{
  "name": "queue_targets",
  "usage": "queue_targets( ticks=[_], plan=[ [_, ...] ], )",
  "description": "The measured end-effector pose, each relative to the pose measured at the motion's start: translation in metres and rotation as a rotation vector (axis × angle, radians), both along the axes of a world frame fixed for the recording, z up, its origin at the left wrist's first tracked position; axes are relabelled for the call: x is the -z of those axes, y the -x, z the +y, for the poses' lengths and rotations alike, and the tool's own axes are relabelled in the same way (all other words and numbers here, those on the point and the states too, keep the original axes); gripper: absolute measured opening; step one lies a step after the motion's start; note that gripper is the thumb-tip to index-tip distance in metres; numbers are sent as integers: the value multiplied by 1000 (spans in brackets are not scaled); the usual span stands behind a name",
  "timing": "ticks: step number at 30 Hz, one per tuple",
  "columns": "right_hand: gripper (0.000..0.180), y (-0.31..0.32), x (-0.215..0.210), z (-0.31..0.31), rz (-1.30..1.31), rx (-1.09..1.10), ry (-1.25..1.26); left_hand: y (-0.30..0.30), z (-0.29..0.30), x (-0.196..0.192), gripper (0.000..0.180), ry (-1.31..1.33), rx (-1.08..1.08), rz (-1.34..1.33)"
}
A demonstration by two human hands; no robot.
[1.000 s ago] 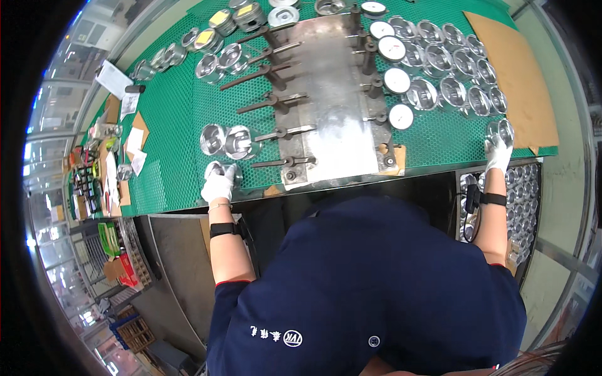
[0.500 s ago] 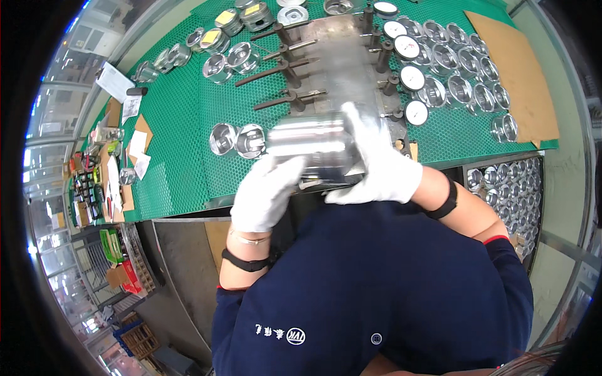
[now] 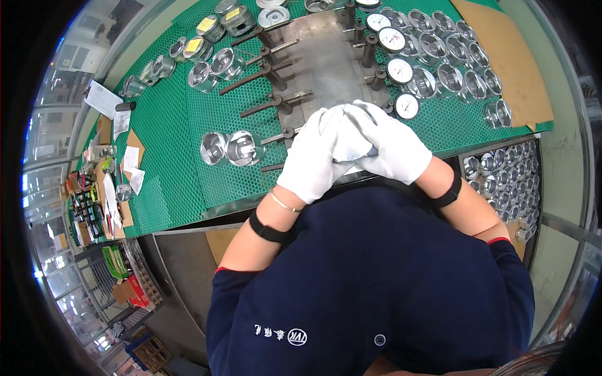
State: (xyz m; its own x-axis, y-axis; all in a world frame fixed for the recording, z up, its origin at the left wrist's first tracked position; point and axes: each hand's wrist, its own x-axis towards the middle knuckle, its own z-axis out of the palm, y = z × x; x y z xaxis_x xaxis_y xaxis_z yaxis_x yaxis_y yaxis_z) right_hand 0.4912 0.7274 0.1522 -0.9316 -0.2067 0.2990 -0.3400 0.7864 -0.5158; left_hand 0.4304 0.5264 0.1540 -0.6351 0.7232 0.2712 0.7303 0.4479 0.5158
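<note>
Metal cylinder (image 3: 352, 145) cupped above the plate's (image 3: 326, 69) near end
I see left hand (image 3: 315, 158) and right hand (image 3: 390, 145) curled round its sides; I'd expect it heavy, stiff, slippery, best gripped there.

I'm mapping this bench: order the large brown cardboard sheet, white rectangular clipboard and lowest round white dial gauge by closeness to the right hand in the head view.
1. Lowest dial gauge, above the right hand.
2. Cardboard sheet, far right.
3. Clipboard, far left.
</note>
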Motion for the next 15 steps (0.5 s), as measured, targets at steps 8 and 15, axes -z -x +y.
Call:
queue_targets(
  ticks=[8, 15],
  plan=[
    [89, -25, 11, 17, -1071, 193, 968, 10, 17, 17, 92, -96, -83, 12],
    [95, -18, 19, 13, -1042, 248, 1038, 22, 22, 22, 95, -112, -72, -36]
  ],
)
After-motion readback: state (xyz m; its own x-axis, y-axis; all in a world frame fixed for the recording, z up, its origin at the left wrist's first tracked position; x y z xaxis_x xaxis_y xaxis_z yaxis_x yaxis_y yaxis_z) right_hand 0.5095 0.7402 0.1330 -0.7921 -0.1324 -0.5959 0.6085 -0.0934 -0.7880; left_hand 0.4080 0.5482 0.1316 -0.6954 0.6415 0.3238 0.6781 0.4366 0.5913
